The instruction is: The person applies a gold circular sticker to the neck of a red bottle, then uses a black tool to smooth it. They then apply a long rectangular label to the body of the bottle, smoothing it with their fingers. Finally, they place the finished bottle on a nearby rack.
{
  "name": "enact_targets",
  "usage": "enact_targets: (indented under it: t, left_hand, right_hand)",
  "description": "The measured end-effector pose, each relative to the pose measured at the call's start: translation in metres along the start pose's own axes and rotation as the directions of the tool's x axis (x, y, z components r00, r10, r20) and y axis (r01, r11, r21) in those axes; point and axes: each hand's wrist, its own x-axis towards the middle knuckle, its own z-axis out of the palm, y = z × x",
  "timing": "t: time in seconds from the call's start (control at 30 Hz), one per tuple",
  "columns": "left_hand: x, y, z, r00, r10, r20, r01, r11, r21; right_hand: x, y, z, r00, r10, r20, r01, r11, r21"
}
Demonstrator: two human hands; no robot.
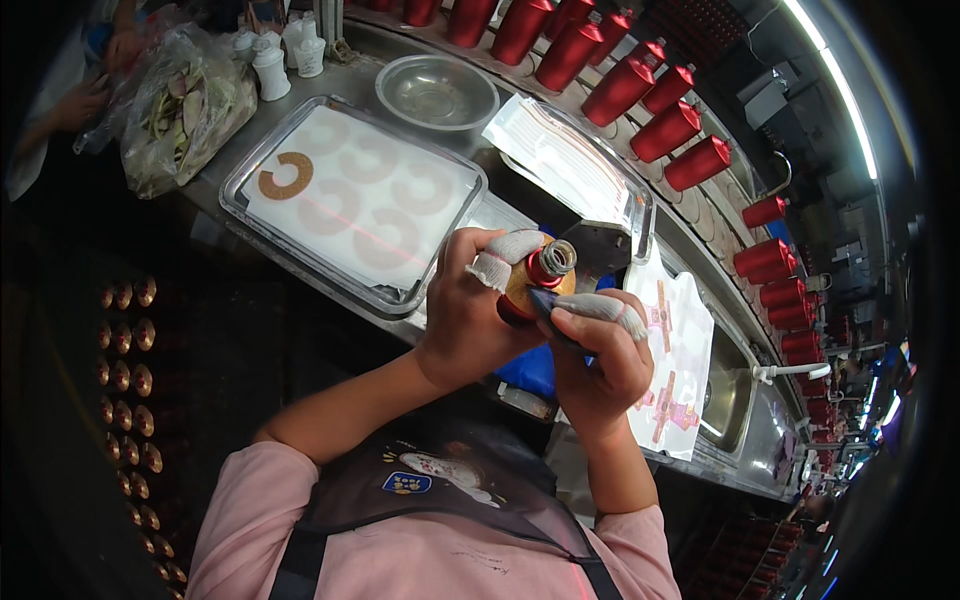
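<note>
My left hand (465, 325) is wrapped round a red glossy bottle (546, 266) with a bare threaded glass mouth, holding it tilted in front of my chest. A gold glittery band (518, 288) covers its shoulder. In my right hand (610, 355) I pinch a dark flat scraper-like tool (543, 300), its tip against the band. White cloth covers show on fingers of both hands. Most of the bottle's body is hidden by my hands. Left of them, a tray (479, 187) bears a white sheet with faint C-shaped marks and one gold C-shaped piece (269, 183).
Red bottles (568, 58) line the counter's far side. A steel bowl (435, 100), white papers (560, 140), printed sheets (690, 345), and a sink (735, 400) with a tap (795, 371) surround me. Left are a plastic bag (185, 115) and another person's hand (82, 103).
</note>
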Motion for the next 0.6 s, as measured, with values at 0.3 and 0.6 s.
enact_targets:
  t: [0.3,0.6]
  left_hand:
    - [-0.008,-0.011,0.013,0.995,-0.026,-0.093,0.029,0.999,0.028]
    - [0.018,-0.027,-0.028,0.929,-0.066,0.363,0.225,0.880,-0.418]
  right_hand:
    - [0.002,-0.007,0.005,0.996,-0.021,0.082,0.017,0.998,0.054]
    - [0.003,0.006,-0.005,0.993,0.114,-0.008,-0.114,0.993,-0.017]
